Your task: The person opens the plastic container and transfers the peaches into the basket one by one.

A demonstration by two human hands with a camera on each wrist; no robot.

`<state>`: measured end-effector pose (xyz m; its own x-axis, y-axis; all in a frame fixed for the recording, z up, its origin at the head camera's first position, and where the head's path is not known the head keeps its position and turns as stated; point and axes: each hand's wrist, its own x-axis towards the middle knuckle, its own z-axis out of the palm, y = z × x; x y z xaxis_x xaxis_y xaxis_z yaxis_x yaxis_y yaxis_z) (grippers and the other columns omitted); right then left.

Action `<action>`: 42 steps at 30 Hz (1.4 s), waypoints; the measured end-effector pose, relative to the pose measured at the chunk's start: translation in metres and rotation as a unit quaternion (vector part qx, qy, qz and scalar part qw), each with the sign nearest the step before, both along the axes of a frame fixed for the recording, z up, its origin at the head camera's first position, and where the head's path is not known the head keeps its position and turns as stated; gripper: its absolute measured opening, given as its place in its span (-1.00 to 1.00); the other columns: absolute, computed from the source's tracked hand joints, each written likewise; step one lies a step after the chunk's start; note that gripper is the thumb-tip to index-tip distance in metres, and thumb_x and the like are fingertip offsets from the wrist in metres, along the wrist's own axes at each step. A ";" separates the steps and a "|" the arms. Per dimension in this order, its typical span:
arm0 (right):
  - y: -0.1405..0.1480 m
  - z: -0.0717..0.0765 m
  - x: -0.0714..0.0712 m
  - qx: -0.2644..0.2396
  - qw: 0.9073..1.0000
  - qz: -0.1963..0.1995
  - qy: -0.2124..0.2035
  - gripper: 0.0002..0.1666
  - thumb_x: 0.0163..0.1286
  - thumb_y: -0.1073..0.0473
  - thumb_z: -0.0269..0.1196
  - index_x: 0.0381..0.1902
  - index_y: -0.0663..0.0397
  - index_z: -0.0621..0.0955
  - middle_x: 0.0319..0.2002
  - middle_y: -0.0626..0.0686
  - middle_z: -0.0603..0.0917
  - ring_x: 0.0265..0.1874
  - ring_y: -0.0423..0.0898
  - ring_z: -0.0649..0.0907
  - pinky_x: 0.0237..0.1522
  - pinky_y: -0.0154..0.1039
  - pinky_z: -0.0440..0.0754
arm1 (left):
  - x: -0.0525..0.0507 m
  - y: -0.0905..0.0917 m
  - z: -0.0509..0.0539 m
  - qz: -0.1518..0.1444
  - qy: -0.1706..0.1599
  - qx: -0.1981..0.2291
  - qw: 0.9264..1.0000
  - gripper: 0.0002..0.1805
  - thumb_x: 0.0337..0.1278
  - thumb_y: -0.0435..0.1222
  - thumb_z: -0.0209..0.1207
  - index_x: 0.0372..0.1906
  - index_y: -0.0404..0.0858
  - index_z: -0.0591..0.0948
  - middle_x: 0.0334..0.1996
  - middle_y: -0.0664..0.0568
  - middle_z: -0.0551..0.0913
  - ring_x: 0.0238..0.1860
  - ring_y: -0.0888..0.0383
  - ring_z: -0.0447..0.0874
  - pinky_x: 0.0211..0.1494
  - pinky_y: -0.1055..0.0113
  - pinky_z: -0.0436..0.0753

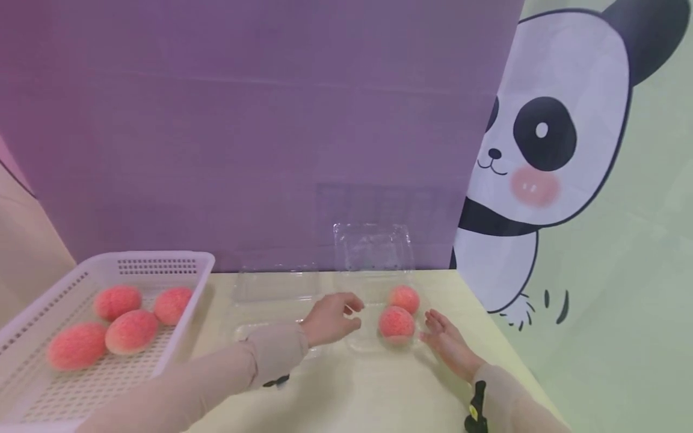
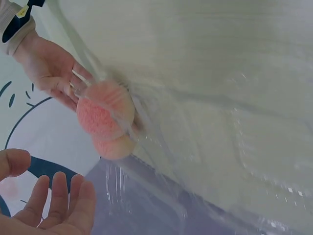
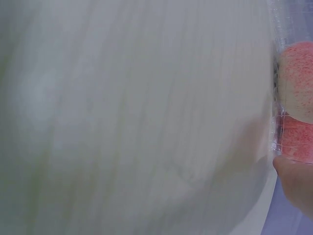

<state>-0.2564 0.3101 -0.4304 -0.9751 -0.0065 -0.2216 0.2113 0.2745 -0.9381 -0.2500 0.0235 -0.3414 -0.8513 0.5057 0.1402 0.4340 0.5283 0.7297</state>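
Note:
Two pink peaches (image 1: 397, 325) sit one behind the other along the right side of a clear plastic clamshell box (image 1: 360, 345). Its transparent lid (image 1: 373, 248) stands raised at the back. My left hand (image 1: 331, 317) hovers over the box's left side, fingers loosely bent and holding nothing; in the left wrist view its fingers (image 2: 58, 200) are spread apart from the peaches (image 2: 105, 110). On the other side, my right hand (image 1: 448, 346) is extended with straight fingers beside the box's right wall. In the right wrist view, a fingertip (image 3: 293, 176) is at the box edge near the peaches.
A white perforated basket (image 1: 208, 270) with several peaches (image 1: 132, 332) stands on the left of the pale table (image 1: 303, 400). Another clear box (image 1: 276, 285) lies open between basket and hands. A purple curtain (image 1: 243, 150) and a panda-print wall (image 1: 574, 120) stand behind.

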 end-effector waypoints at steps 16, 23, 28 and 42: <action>-0.002 0.001 0.000 -0.019 1.000 -0.004 0.014 -0.11 0.32 0.28 0.06 0.40 0.28 -0.19 0.42 0.30 -0.14 0.39 0.25 -0.08 0.35 0.14 -0.02 | -0.012 0.071 -0.026 0.028 -0.058 0.046 0.997 -0.62 -0.10 -0.44 0.15 -0.05 -0.33 0.59 -0.09 -0.10 0.62 -0.04 -0.02 0.55 -0.05 0.14 0.58; -0.002 0.001 0.000 -0.008 1.000 -0.001 0.001 -0.11 0.34 0.21 0.06 0.42 0.21 -0.19 0.43 0.26 -0.12 0.39 0.24 -0.07 0.33 0.17 0.02 | -0.017 0.094 -0.037 0.041 -0.027 0.037 0.998 -0.63 -0.15 -0.40 0.24 -0.09 -0.36 0.61 -0.21 -0.09 0.66 -0.15 0.05 0.59 -0.08 0.32 0.56; -0.002 0.001 0.000 -0.011 1.000 -0.002 0.002 -0.12 0.34 0.22 0.05 0.42 0.22 -0.20 0.43 0.26 -0.14 0.39 0.24 -0.08 0.33 0.17 0.02 | -0.025 0.105 -0.043 0.058 -0.007 0.023 0.998 -0.62 -0.21 -0.41 0.25 -0.11 -0.36 0.62 -0.29 -0.05 0.65 -0.26 0.13 0.55 -0.19 0.41 0.53; 0.000 -0.002 -0.003 -0.011 1.000 -0.012 0.009 -0.10 0.31 0.24 0.09 0.41 0.26 -0.16 0.42 0.30 -0.09 0.39 0.24 -0.05 0.34 0.16 0.02 | -0.042 0.120 -0.071 0.084 0.061 -0.048 0.993 -0.49 -0.19 -0.17 0.26 -0.02 -0.27 0.57 -0.02 -0.13 0.54 -0.01 -0.03 0.50 0.09 0.20 0.52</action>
<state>-0.2591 0.3097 -0.4324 -0.9790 0.0114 -0.2037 0.2001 0.2493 -0.9475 -0.2922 0.1437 -0.4122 -0.9046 0.3740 0.2047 0.4155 0.6660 0.6195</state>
